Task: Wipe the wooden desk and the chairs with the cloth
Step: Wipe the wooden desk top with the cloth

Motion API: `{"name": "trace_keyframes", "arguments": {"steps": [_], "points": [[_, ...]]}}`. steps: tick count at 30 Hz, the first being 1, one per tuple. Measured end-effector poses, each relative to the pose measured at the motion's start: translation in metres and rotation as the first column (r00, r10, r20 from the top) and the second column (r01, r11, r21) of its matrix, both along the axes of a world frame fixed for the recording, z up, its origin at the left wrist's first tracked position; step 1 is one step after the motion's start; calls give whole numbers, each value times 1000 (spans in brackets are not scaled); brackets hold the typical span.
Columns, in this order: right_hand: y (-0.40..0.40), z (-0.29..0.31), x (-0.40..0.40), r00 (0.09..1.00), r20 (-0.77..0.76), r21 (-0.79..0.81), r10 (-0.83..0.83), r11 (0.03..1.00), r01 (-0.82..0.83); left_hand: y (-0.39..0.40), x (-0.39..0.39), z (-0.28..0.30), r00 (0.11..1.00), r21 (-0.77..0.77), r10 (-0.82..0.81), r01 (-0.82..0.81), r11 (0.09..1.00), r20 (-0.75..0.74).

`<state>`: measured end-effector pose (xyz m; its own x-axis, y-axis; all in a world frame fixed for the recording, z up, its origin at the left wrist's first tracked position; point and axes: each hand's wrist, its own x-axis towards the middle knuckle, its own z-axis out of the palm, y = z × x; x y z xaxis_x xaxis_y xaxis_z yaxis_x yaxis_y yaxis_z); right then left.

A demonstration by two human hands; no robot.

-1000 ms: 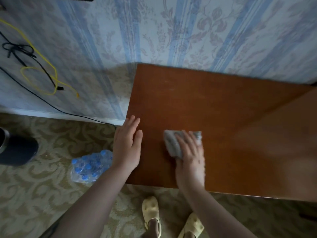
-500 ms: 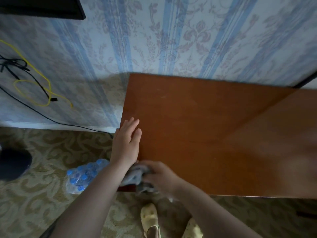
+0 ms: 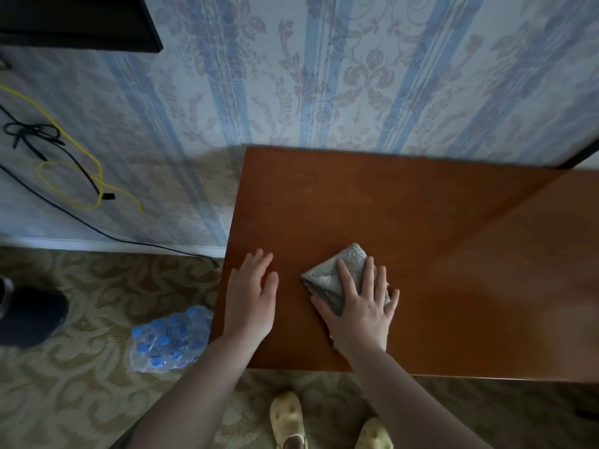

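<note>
Grey and folded, the cloth (image 3: 337, 277) lies on the wooden desk (image 3: 405, 241) near its front left corner. I see my right hand (image 3: 361, 307) pressing flat on it, fingers straight and spread, forearm angling in from below. My left hand (image 3: 251, 298) rests palm-down on the bare wood just beside, fingers relaxed, holding nothing. A pack of water bottles (image 3: 170, 343) sits on the patterned carpet (image 3: 81, 393).

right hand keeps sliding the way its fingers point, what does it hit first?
Nothing on the desk: bare wood lies ahead of the right hand and cloth. First stop looks like the wallpapered wall at the desk's far edge.
</note>
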<state>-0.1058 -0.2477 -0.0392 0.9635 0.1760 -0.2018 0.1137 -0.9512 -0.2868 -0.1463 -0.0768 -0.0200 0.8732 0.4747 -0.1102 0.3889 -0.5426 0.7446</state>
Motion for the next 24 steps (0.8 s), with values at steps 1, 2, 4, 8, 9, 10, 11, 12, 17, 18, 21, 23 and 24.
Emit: {"name": "trace_keyframes", "arguments": {"steps": [1,2,4,8,9,10,11,12,17,18,21,23,24], "points": [[12,-5,-8,999,34,-20,-9,1000,10,2,0,1,1000,2,12,-12,1000,18],[24,-9,-20,995,92,-19,28,999,-26,6,0,2,999,4,24,-24,1000,39],[44,-14,-50,950,215,5,227,972,-233,13,2,4,996,-5,41,-41,999,75],[38,-9,-70,653,272,-17,706,682,-731,16,7,5,1000,2,-17,17,1000,-5],[25,-7,-61,584,274,-21,764,612,-790,13,8,3,999,24,-38,39,999,-21],[11,-4,-49,575,298,-11,762,606,-796,9,9,2,998,46,-55,56,997,-25],[-4,-3,-37,646,342,19,683,682,-731,5,9,0,998,63,-65,67,996,-25],[-22,-6,-24,769,384,74,511,813,-577,-1,8,-2,997,69,-69,71,995,-26],[-17,-21,-35,948,315,153,-35,988,-14,-32,-4,-16,1000,59,-23,24,998,-16],[1,-21,-52,928,336,101,162,973,-207,-34,-6,-17,1000,71,-9,10,997,-11],[22,-10,-75,770,289,44,569,796,-604,-32,-9,-19,1000,110,17,-18,994,4],[-2,-3,-52,717,305,2,626,753,-658,-27,-6,-19,1000,139,8,-11,990,23],[-20,-1,-38,717,331,-6,613,761,-648,-27,-4,-20,999,156,0,-6,988,34]]}}
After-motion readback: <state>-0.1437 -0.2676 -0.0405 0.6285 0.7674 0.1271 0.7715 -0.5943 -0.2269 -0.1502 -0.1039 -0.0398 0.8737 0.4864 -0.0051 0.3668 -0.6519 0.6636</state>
